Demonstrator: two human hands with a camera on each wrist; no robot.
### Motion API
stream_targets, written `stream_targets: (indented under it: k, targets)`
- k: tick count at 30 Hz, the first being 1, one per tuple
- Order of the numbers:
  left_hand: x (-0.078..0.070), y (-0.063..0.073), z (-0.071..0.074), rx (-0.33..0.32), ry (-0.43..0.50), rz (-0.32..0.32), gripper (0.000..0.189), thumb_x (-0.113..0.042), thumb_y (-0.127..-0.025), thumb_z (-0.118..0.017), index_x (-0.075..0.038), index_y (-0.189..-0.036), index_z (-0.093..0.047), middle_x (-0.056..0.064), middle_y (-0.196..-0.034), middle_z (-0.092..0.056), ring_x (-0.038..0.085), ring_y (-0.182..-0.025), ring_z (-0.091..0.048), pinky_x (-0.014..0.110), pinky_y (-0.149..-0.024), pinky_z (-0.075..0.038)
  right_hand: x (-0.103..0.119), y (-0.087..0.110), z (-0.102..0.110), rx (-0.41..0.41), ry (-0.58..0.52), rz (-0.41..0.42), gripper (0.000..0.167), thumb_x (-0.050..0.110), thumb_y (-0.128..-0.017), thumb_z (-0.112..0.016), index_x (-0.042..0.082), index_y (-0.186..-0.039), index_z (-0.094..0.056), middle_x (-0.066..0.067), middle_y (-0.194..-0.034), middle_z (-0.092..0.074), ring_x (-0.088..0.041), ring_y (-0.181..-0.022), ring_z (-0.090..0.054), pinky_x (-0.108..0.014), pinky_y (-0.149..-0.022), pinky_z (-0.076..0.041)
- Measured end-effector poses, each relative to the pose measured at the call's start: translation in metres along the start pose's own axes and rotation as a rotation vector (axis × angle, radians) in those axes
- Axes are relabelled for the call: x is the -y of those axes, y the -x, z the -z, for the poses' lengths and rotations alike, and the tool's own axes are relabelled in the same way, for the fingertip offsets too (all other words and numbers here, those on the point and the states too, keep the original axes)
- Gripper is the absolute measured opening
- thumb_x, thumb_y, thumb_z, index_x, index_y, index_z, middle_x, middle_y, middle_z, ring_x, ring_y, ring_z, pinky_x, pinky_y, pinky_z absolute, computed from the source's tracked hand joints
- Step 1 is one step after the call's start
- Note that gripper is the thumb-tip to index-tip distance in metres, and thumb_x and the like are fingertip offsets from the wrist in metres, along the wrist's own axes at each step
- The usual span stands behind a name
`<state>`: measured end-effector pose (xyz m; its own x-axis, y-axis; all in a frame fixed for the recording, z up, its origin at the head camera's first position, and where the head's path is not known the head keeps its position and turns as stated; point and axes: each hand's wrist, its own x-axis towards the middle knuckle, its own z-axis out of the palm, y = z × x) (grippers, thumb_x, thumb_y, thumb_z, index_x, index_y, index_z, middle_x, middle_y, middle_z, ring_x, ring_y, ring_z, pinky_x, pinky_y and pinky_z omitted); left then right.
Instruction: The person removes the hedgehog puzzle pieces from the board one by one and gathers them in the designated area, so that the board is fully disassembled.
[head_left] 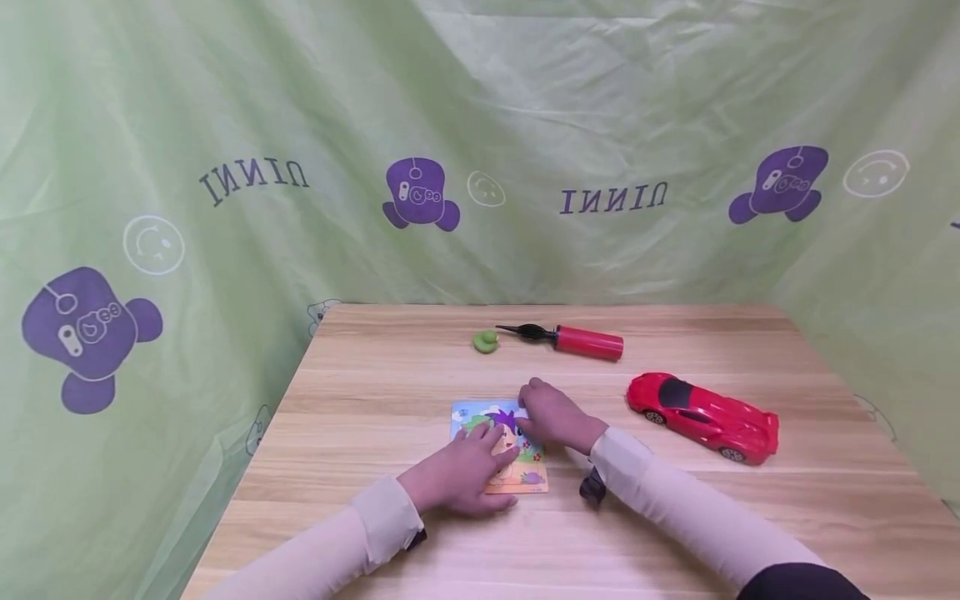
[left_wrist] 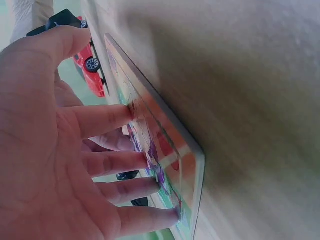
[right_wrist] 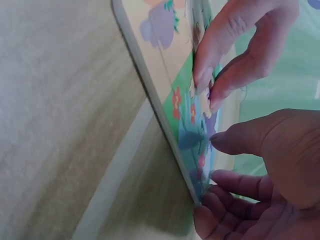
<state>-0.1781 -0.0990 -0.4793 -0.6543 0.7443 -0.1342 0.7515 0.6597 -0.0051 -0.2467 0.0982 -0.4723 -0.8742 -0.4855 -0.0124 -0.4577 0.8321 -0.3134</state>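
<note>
Head: the picture puzzle (head_left: 531,473) lies on the table (head_left: 360,375), under the left hand (head_left: 467,471) and right hand (head_left: 557,415). Left wrist: fingers spread, tips on the puzzle, grasping nothing. Right wrist: thumb on its face, fingers curled at the edge; whether gripping cannot be told.

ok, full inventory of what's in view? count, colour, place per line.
printed fabric backdrop: one, light green with purple cartoon figures, behind and beside the table
wood-grain table: one, light brown, in front
flat rectangular cartoon puzzle board: one, multicoloured, mid-table
cylindrical hand pump: one, red with black nozzle, beyond the board
small rounded object: one, green, by the nozzle tip
glossy toy car: one, red, right of the board
wrist-worn devices: two, black, one per wrist
long sleeves: two, pale, on both forearms
left hand: one, bare, touching the board
right hand: one, bare, at the board's far right corner
</note>
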Motion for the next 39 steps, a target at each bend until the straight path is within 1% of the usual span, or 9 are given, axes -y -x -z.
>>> stream_targets:
  k: [5, 9, 11, 14, 18, 24, 28, 33, 39]
  targets:
    - [-0.001, -0.001, 0.001, 0.032, 0.005, 0.008, 0.074, -0.069, -0.092, -0.048, -0.024, -0.151, -0.046, 0.018, -0.153, -0.041, 0.037, -0.140, -0.041, 0.061, -0.107, -0.045, -0.003, -0.006, -0.003, 0.050, -0.031, -0.084, 0.031, 0.028, -0.089, -0.073, 0.002, -0.106, -0.065, -0.009, -0.096, -0.061, -0.019, -0.081, -0.058, -0.037, -0.082, -0.057]
    - [-0.002, -0.001, 0.002, 0.041, -0.001, 0.018, 0.076, -0.069, -0.092, -0.048, -0.023, -0.153, -0.044, 0.019, -0.154, -0.040, 0.038, -0.141, -0.040, 0.062, -0.107, -0.044, -0.004, -0.008, -0.002, 0.058, -0.069, -0.109, 0.037, 0.029, -0.090, -0.072, 0.001, -0.113, -0.065, -0.012, -0.103, -0.063, -0.021, -0.088, -0.060, -0.040, -0.089, -0.057]
    - [-0.002, -0.001, 0.002, 0.035, -0.013, 0.017, 0.076, -0.070, -0.092, -0.047, -0.024, -0.153, -0.044, 0.018, -0.154, -0.040, 0.037, -0.141, -0.040, 0.062, -0.107, -0.045, -0.005, -0.008, -0.001, 0.043, -0.079, -0.104, 0.034, 0.028, -0.090, -0.072, 0.002, -0.111, -0.067, -0.011, -0.101, -0.064, -0.020, -0.088, -0.060, -0.039, -0.088, -0.056]
    - [-0.002, -0.001, 0.003, 0.032, -0.026, 0.014, 0.076, -0.070, -0.093, -0.046, -0.024, -0.153, -0.044, 0.017, -0.154, -0.040, 0.035, -0.140, -0.041, 0.061, -0.107, -0.045, -0.006, -0.007, 0.004, 0.018, -0.140, -0.093, 0.024, 0.022, -0.088, -0.072, 0.003, -0.103, -0.069, -0.008, -0.088, -0.063, -0.018, -0.079, -0.058, -0.035, -0.076, -0.054]
    - [-0.002, 0.000, 0.003, 0.041, -0.019, 0.015, 0.076, -0.070, -0.092, -0.047, -0.024, -0.153, -0.043, 0.019, -0.155, -0.039, 0.037, -0.141, -0.040, 0.062, -0.107, -0.044, -0.009, -0.007, 0.009, 0.030, -0.279, -0.114, 0.010, 0.014, -0.088, -0.073, 0.006, -0.092, -0.068, -0.003, -0.074, -0.059, -0.015, -0.069, -0.052, -0.026, -0.064, -0.044]
    - [-0.002, 0.003, 0.001, 0.034, -0.019, 0.002, 0.078, -0.070, -0.092, -0.047, -0.022, -0.154, -0.042, 0.019, -0.155, -0.038, 0.038, -0.141, -0.040, 0.064, -0.107, -0.043, -0.025, -0.008, 0.022, 0.034, -0.384, -0.107, 0.007, 0.010, -0.086, -0.075, 0.010, -0.085, -0.068, -0.002, -0.079, -0.066, -0.012, -0.073, -0.056, -0.025, -0.069, -0.048]
    - [0.000, 0.005, -0.001, 0.026, 0.009, 0.002, 0.076, -0.069, -0.092, -0.048, -0.023, -0.153, -0.044, 0.018, -0.155, -0.039, 0.038, -0.142, -0.039, 0.063, -0.109, -0.042, -0.040, -0.005, 0.044, 0.064, -0.342, -0.078, 0.006, 0.009, -0.084, -0.077, 0.009, -0.084, -0.071, -0.003, -0.077, -0.068, -0.012, -0.071, -0.057, -0.025, -0.067, -0.049]
    - [0.005, 0.010, -0.002, 0.031, 0.057, 0.020, 0.073, -0.068, -0.092, -0.050, -0.025, -0.150, -0.048, 0.018, -0.155, -0.039, 0.040, -0.144, -0.038, 0.063, -0.111, -0.040, -0.063, 0.001, 0.068, 0.184, -0.185, -0.084, 0.007, 0.011, -0.082, -0.080, 0.011, -0.079, -0.073, 0.000, -0.073, -0.067, -0.012, -0.068, -0.056, -0.024, -0.064, -0.047]
    - [0.008, 0.017, 0.001, 0.061, 0.116, 0.059, 0.071, -0.065, -0.092, -0.052, -0.025, -0.150, -0.048, 0.018, -0.160, -0.037, 0.039, -0.149, -0.033, 0.063, -0.114, -0.037, -0.084, 0.003, 0.076, 0.295, -0.068, -0.130, 0.010, 0.006, -0.084, -0.076, 0.011, -0.077, -0.072, 0.000, -0.073, -0.066, -0.014, -0.072, -0.056, -0.023, -0.066, -0.046]
